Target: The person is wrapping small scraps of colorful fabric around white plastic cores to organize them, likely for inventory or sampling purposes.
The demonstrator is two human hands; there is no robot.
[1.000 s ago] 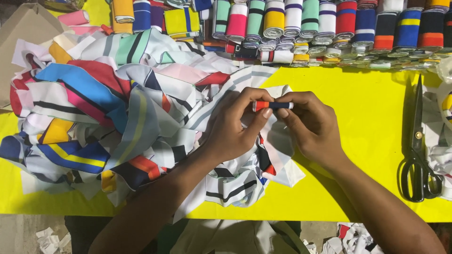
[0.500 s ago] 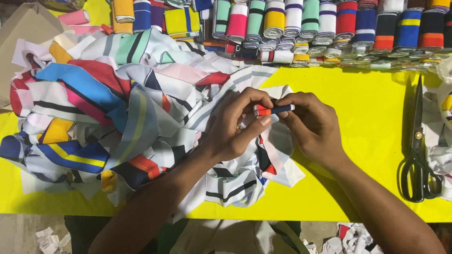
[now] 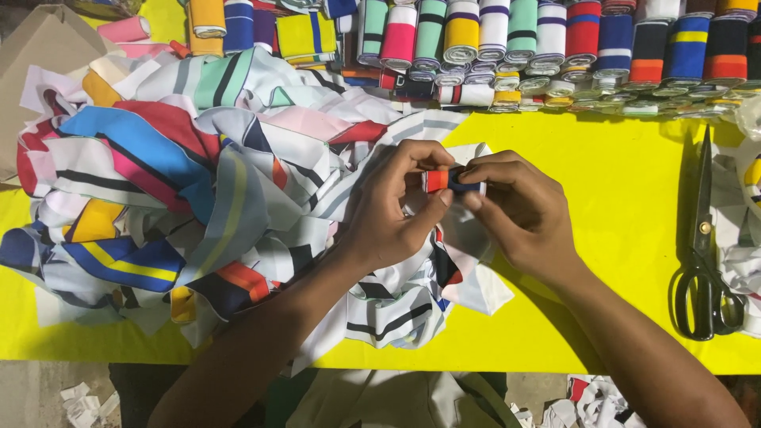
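Strip tighter; two hands; one scissors

**Both hands on small striped fabric roll, over yellow table**

L hand & R hand meet mid-frame, fingertips pinching a small fabric roll, orange-red end at L, dark blue at R. Beneath & to L: big heap of striped fabric strips, white/blue/red/yellow, loose & tangled. Yellow table bare to R of hands. Black scissors lie closed near R edge, well apart from hands. Back edge: row of rolled striped bands, many colours, side by side.
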